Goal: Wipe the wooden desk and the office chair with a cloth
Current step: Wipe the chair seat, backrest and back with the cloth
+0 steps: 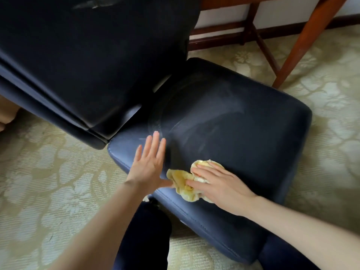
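Cloth [184, 182], yellow and crumpled, is lying on the near-left part of the office chair seat [243, 129], pinned under the right hand [220, 189]. That hand is pressing down with fingers spread nearly flat over the cloth, not curled around it. Left hand [149, 164] is resting fully open just left of the cloth, palm down on the seat's left edge, holding nothing (thumb tip is touching or nearly touching the cloth). Chair backrest [87, 61] is rising at far left. Wooden desk legs [303, 41] are standing far right on the patterned carpet [331, 98]. Pale smear marks are showing across the dark seat.
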Tool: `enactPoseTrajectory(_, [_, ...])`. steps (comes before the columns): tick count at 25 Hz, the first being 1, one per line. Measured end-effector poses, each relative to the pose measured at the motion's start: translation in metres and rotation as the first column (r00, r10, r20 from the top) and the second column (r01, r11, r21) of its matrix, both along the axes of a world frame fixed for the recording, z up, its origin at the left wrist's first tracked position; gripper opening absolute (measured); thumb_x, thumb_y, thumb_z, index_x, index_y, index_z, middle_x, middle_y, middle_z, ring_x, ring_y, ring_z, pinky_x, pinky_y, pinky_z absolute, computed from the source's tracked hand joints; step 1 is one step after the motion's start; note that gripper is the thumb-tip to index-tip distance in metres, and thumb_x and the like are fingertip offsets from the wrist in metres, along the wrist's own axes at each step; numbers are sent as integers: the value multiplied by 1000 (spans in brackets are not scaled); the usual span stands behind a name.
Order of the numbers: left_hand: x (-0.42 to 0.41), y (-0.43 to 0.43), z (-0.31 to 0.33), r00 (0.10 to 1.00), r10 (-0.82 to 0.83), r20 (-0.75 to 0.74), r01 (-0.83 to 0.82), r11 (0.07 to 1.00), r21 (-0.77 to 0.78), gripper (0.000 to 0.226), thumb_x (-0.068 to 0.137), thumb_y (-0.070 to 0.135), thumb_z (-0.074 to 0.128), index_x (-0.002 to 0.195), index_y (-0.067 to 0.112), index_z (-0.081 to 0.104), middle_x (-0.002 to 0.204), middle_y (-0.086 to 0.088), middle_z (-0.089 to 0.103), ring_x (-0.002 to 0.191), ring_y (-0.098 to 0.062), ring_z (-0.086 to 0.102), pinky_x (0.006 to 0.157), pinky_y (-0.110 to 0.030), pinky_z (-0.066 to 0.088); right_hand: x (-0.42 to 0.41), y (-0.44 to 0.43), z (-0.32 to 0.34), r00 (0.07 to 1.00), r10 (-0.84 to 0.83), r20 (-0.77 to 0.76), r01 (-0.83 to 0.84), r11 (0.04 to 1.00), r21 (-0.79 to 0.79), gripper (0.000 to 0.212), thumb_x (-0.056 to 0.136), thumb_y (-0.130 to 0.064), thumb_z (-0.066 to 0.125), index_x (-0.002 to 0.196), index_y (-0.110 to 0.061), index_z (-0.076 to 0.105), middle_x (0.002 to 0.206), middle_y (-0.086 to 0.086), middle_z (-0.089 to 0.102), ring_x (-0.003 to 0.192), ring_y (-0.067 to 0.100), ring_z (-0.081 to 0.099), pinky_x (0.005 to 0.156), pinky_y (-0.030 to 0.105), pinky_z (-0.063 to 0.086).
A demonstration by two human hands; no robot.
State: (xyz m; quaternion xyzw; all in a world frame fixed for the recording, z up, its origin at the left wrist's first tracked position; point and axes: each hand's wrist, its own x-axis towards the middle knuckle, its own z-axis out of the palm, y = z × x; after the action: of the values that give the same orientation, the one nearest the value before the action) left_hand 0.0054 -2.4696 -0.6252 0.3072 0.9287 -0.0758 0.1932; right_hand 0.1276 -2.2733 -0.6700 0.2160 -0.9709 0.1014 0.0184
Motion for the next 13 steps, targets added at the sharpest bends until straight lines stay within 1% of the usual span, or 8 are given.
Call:
enactPoseTrajectory(2, [6, 20, -4, 984, -176, -8, 176, 983, 59, 130, 67, 77, 54, 142, 12, -29, 146, -4, -41, 134, -24, -37, 114, -39, -13, -2, 19, -1, 999, -39, 19, 39, 999, 36, 40, 87, -28, 41, 125, -31, 53, 126, 1, 52, 128, 21, 44, 112, 38, 29])
enactPoseTrajectory(3, [9, 32, -8, 971, -239, -19, 240, 969, 63, 130, 66, 79, 53, 139, 13, -32, 143, -3, -43, 131, -24, -40, 112, -39, -16, -5, 32, -1, 998, -67, 23, 66, 997, 50, 39, 88, -29, 38, 124, -31, 53, 125, 2, 52, 127, 22, 44, 112, 37, 31])
enactPoseTrajectory(4, [12, 41, -11, 958, -284, -31, 285, 957, 52, 130, 66, 81, 51, 136, 13, -35, 142, -4, -44, 128, -24, -42, 111, -39, -19, -11, 43, 1, 996, -92, 18, 91, 994, 63, 38, 88, -29, 40, 123, -29, 54, 124, 3, 53, 125, 23, 46, 111, 37, 32])
enactPoseTrajectory(6, [17, 58, -18, 939, -341, -44, 342, 940, 18, 130, 66, 83, 48, 134, 11, -37, 142, -6, -43, 127, -24, -42, 108, -40, -22, -24, 70, 1, 986, -166, 10, 165, 982, 90, 39, 86, -23, 55, 125, -26, 57, 125, 6, 55, 123, 26, 49, 108, 38, 36])
enactPoseTrajectory(7, [18, 63, -22, 933, -357, -46, 358, 934, 5, 131, 65, 83, 47, 133, 11, -38, 143, -7, -42, 128, -24, -42, 107, -41, -22, -32, 84, 1, 977, -214, 17, 211, 973, 95, 42, 85, -20, 62, 126, -25, 58, 127, 7, 55, 123, 28, 50, 105, 39, 38])
enactPoseTrajectory(8, [18, 65, -25, 931, -362, -44, 363, 932, 4, 132, 65, 83, 47, 133, 11, -39, 144, -8, -41, 128, -25, -41, 107, -41, -23, -40, 96, 2, 962, -271, 32, 267, 959, 100, 44, 85, -18, 64, 128, -25, 56, 130, 7, 53, 124, 28, 49, 104, 39, 39])
enactPoseTrajectory(10, [17, 63, -31, 939, -343, -32, 344, 939, 21, 133, 62, 85, 47, 132, 14, -41, 141, -7, -44, 129, -26, -42, 107, -42, -24, -57, 120, 2, 909, -410, 71, 403, 910, 96, 47, 91, -20, 57, 136, -30, 47, 140, 3, 44, 130, 25, 40, 103, 36, 38])
enactPoseTrajectory(13, [16, 55, -38, 952, -305, -22, 306, 948, 85, 134, 59, 87, 46, 131, 19, -45, 139, -5, -49, 127, -26, -47, 106, -40, -28, -92, 145, 1, 792, -598, 121, 594, 801, 70, 45, 98, -27, 41, 142, -34, 34, 149, -2, 28, 138, 22, 24, 106, 35, 30])
